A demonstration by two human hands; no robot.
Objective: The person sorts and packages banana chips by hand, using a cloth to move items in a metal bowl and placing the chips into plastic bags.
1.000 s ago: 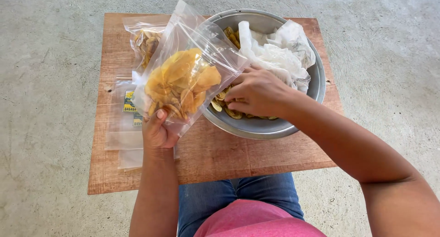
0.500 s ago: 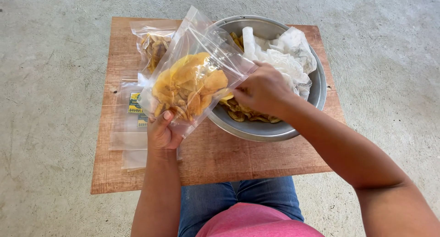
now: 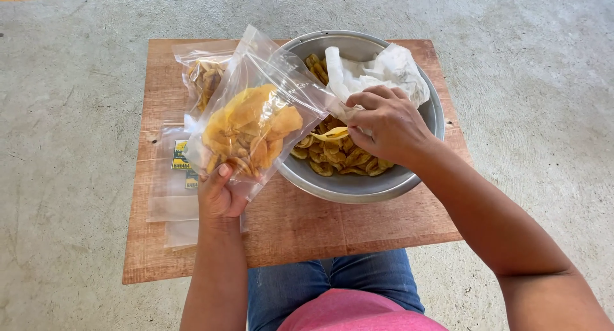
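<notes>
Since the earlier frame the right hand (image 3: 387, 123) has lifted off the chip pile to the bag's mouth, pinching a yellow chip (image 3: 331, 134) there. The clear plastic bag (image 3: 262, 110), part full of yellow chips, is held above the table's (image 3: 300, 228) left half and overlapping the bowl's rim, long axis tilted, mouth pointing up-right toward the metal bowl (image 3: 364, 187), bottom down-left. Left hand (image 3: 219, 193) grips the bag's lower corner; its fingers are hidden behind the plastic, only the thumb shows. Bowl holds chips (image 3: 332, 158) and crumpled white paper (image 3: 377, 72). A second filled bag (image 3: 203, 75) sits behind, partly covered. Flat empty labelled bags (image 3: 173, 190) lie at the table's left, lower edges hidden by the arm.
</notes>
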